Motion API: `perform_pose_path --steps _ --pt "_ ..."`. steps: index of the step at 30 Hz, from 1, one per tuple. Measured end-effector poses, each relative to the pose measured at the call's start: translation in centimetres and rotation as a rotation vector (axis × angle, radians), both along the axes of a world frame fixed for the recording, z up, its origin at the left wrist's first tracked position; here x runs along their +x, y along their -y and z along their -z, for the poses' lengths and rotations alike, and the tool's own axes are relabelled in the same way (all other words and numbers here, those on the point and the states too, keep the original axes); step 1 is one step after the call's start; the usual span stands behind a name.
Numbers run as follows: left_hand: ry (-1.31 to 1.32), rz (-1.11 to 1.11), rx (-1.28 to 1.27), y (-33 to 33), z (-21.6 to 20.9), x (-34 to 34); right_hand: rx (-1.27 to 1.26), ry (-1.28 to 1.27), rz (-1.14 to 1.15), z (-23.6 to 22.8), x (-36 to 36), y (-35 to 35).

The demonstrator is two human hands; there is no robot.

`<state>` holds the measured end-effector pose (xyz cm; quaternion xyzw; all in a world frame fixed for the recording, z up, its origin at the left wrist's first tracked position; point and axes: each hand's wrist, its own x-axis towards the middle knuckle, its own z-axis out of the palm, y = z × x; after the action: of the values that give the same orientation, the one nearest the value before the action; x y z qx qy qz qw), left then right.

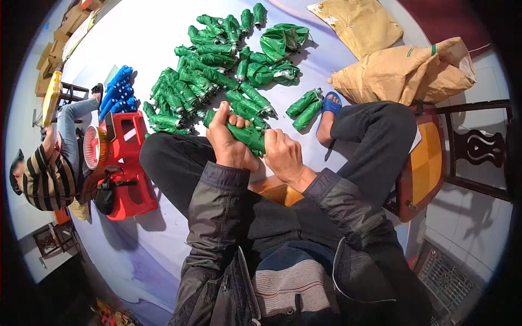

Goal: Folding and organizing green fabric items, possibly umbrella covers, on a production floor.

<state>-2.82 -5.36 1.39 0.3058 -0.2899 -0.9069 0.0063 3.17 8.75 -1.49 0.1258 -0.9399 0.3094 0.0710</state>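
Between my hands, above my lap, is a green folding umbrella (pixel 247 138), furled into a short roll and lying at a slant. My left hand (pixel 231 142) wraps round its middle with the thumb up along it. At its right end, the fingers of my right hand (pixel 285 156) are closed on it. Just beyond lies a big heap of similar green furled umbrellas (pixel 182 89) with silvery ends. A looser, partly spread green umbrella (pixel 280 42) rests at the heap's far right. Two furled umbrellas (pixel 304 108) lie apart, near my sandalled foot.
Red plastic stools (pixel 130 190) stand at left, with a round basket (pixel 95 146) and a blue dotted bundle (pixel 118 92) nearby. A person in a striped shirt (pixel 51 174) sits there. Brown paper sacks (pixel 402 76) lie far right; a wooden chair (pixel 478 146) is beside me.
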Motion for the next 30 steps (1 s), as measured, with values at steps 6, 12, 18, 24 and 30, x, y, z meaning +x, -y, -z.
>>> perform_pose_path --steps 6,12,18,24,30 --pt "0.018 0.12 0.0 0.4 0.2 0.0 -0.139 0.238 -0.073 -0.6 -0.3 -0.6" --pt "-0.212 0.352 0.111 0.9 -0.7 0.4 -0.803 0.809 -0.331 -1.6 -0.9 -1.9" --pt "-0.686 0.504 0.43 1.1 -0.3 0.3 -1.119 1.505 -0.472 -2.1 -0.8 -3.3" --pt "-0.615 0.541 0.316 1.7 -0.5 0.3 -1.126 1.273 -0.49 -3.5 -1.1 -3.4" --pt "-0.559 0.491 0.261 0.6 -0.4 0.6 -1.214 1.262 -0.459 -2.7 -1.3 -2.8"
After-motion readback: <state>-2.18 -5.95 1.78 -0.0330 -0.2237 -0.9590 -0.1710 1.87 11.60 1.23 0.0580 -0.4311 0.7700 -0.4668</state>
